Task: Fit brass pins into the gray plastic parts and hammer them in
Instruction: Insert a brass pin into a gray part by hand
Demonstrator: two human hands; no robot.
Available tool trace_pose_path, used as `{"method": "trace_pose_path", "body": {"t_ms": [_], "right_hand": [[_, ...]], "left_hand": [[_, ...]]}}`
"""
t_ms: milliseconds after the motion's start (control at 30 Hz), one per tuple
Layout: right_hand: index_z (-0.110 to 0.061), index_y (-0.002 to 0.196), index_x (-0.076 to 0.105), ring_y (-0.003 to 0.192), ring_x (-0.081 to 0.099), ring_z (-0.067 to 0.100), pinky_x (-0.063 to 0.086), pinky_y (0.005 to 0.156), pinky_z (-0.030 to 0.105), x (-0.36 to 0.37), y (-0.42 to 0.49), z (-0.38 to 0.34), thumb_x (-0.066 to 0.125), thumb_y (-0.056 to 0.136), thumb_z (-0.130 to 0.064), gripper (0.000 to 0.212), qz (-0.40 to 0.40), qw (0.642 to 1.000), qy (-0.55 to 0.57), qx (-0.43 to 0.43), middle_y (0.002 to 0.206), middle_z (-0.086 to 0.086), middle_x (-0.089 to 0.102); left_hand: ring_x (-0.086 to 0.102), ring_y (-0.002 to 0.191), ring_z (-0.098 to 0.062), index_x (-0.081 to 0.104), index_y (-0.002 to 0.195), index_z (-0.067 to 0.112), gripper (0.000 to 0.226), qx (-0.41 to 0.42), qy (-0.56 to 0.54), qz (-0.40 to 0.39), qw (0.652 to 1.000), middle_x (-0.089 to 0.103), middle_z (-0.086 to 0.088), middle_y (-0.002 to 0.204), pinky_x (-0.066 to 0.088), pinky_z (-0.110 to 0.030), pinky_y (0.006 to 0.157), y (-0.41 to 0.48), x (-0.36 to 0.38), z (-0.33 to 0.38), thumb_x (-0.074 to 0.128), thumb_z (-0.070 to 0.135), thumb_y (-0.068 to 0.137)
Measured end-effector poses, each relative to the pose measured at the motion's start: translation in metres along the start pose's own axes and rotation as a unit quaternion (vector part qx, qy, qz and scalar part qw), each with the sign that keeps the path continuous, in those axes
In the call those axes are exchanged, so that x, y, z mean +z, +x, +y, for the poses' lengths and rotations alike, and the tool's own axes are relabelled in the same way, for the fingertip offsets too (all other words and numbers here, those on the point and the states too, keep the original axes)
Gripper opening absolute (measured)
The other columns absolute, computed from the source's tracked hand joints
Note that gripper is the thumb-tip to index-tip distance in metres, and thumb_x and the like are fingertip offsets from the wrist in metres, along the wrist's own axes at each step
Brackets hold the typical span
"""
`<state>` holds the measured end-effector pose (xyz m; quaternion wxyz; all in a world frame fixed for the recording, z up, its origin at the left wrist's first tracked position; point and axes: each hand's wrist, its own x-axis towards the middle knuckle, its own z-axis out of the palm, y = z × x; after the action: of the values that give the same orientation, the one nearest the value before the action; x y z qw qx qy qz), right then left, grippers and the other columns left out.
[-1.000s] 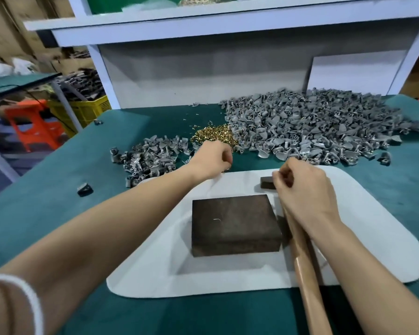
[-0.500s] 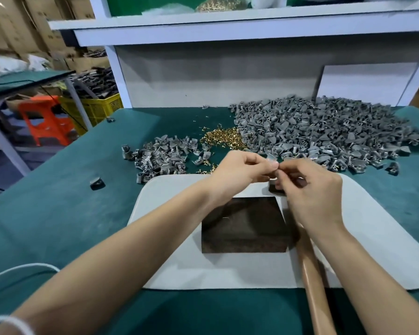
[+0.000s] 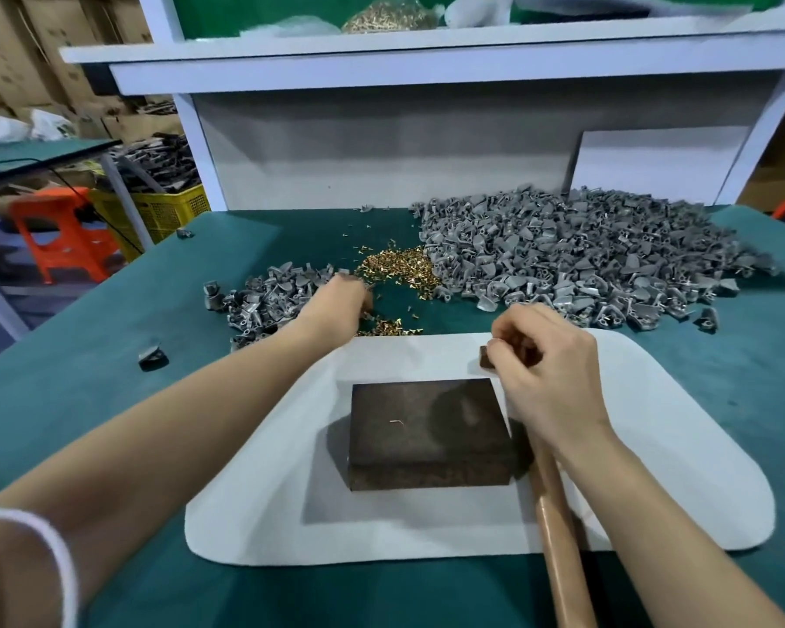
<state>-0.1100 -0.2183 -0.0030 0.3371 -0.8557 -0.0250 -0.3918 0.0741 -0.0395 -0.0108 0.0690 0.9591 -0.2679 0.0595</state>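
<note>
Two heaps of gray parts (image 3: 562, 256) flanking brass pins (image 3: 399, 265) on worktop (image 3: 109, 401). Left hand (image 3: 336, 301) reaching among pins, blurred, grip unreadable; probably fetching one. Right hand (image 3: 549, 373) curling fingers, seemingly pinching gray part hidden inside, waiting over hammer (image 3: 558, 528) beside block (image 3: 426, 428).

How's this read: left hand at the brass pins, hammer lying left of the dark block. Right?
One slip. The head view shows the hammer lying right of the block, not left, its handle running toward the camera. The left hand is at the brass pins, as you said.
</note>
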Motion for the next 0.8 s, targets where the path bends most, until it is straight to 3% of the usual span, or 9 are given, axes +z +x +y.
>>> {"method": "trace_pose_path", "body": {"t_ms": [167,267,333,400,467,567,667,800], "right_hand": [[-0.016,0.064,0.054,0.06,0.048,0.015,0.042,0.057,0.038,0.001,-0.001,0.0,0.055,0.069,-0.012,0.007,-0.021,1.0,0.001,0.011,0.06,-0.003,0.052],[-0.015,0.062,0.054,0.058,0.047,0.014,0.04,0.056,0.035,0.003,-0.002,-0.002,0.056,0.068,-0.012,0.007,-0.038,0.999,0.008,0.006,0.058,-0.002,0.051],[-0.014,0.062,0.055,0.057,0.047,0.014,0.039,0.056,0.033,0.003,-0.003,-0.004,0.056,0.068,-0.012,0.006,-0.04,0.999,0.02,0.019,0.057,-0.003,0.051],[-0.014,0.063,0.056,0.058,0.047,0.013,0.04,0.056,0.032,0.004,-0.004,-0.007,0.056,0.069,-0.014,0.007,-0.042,0.997,0.053,0.043,0.057,-0.004,0.052],[-0.016,0.064,0.058,0.059,0.048,0.012,0.04,0.058,0.031,0.005,-0.006,-0.014,0.057,0.071,-0.015,0.007,-0.055,0.992,0.094,0.057,0.059,-0.004,0.055],[-0.015,0.067,0.061,0.062,0.052,0.014,0.041,0.061,0.027,0.005,-0.01,-0.025,0.062,0.075,-0.012,0.008,-0.096,0.987,0.126,0.037,0.062,-0.002,0.058],[-0.011,0.07,0.062,0.066,0.053,0.02,0.042,0.067,0.031,0.005,-0.011,-0.028,0.066,0.078,-0.002,0.013,-0.141,0.979,0.141,0.032,0.064,0.003,0.058],[-0.01,0.074,0.064,0.068,0.055,0.022,0.043,0.069,0.031,0.007,-0.013,-0.03,0.065,0.08,-0.007,0.007,-0.138,0.976,0.168,0.031,0.066,0.007,0.06]], "left_hand": [[0.055,0.108,-0.035,0.064,0.11,0.007,0.028,-0.04,-0.049,0.043,0.997,0.054,-0.019,0.121,0.044,-0.033,0.09,0.005,0.007,-0.01,0.055,-0.005,0.087],[0.059,0.091,-0.025,0.067,0.097,0.008,0.016,-0.07,-0.153,0.13,0.977,0.062,-0.012,0.106,0.04,-0.022,0.076,-0.004,-0.007,-0.002,0.062,-0.001,0.085],[0.062,0.08,-0.019,0.066,0.09,0.013,0.013,-0.095,-0.299,0.167,0.935,0.066,-0.005,0.09,0.047,-0.022,0.075,-0.019,-0.02,0.014,0.063,0.001,0.085],[0.064,0.066,-0.015,0.064,0.084,0.015,0.018,-0.079,-0.471,0.152,0.865,0.064,-0.002,0.076,0.057,-0.028,0.068,-0.044,-0.028,0.036,0.062,-0.002,0.086],[0.065,0.061,-0.011,0.065,0.081,0.017,0.02,-0.053,-0.548,0.137,0.823,0.065,-0.002,0.071,0.057,-0.023,0.064,-0.074,-0.026,0.055,0.065,-0.003,0.085],[0.068,0.072,-0.005,0.07,0.087,0.019,0.012,-0.056,-0.522,0.128,0.841,0.071,0.006,0.083,0.053,-0.016,0.073,-0.104,-0.018,0.072,0.075,0.011,0.079],[0.07,0.076,-0.006,0.073,0.087,0.011,0.007,-0.047,-0.536,0.13,0.833,0.071,0.004,0.085,0.053,-0.02,0.076,-0.111,-0.02,0.077,0.072,0.007,0.081],[0.063,0.047,-0.016,0.07,0.09,0.011,0.006,0.0,-0.541,0.138,0.829,0.071,-0.001,0.079,0.05,-0.023,0.047,-0.116,-0.02,0.082,0.066,0.007,0.086]]}}
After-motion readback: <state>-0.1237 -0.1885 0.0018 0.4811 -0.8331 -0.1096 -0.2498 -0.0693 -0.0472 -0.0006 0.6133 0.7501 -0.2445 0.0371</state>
